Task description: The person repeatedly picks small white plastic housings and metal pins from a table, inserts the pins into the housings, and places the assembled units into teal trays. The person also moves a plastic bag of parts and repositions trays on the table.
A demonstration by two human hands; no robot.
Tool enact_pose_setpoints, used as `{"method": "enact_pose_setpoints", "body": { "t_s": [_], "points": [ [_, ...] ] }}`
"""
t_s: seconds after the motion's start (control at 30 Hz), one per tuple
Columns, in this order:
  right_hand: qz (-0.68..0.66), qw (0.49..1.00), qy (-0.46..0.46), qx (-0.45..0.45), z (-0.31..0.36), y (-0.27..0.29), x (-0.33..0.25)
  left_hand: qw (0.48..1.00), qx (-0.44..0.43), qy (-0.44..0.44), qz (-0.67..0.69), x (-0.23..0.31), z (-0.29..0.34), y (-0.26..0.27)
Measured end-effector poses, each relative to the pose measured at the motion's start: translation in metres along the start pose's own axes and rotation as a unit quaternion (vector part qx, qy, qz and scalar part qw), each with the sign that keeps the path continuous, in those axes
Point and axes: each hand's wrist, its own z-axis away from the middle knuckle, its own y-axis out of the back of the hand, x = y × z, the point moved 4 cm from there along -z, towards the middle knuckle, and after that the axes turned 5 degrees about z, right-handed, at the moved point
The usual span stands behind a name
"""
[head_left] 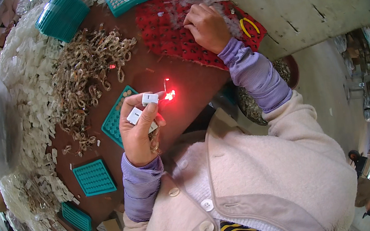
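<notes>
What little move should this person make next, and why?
Perhaps bring the right hand toward the glowing red lights: the left hand holds white blocks close to them, while the right is away over the red cloth.
</notes>
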Motion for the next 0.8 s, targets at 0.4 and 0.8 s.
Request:
{"method": "enact_pose_setpoints", "body": {
  "t_s": [0.4, 0.8],
  "points": [
    [-0.554, 0.816, -0.138, -0.091, 0.048, 0.080, -0.137, 0.984, -0.042, -0.092, -0.147, 0.008, 0.018, -0.025],
    [-0.568, 0.817, -0.094, -0.026, 0.049, 0.079, -0.177, 0.995, -0.068, -0.073, 0.015, 0.009, 0.050, 0.003]
  ]
}}
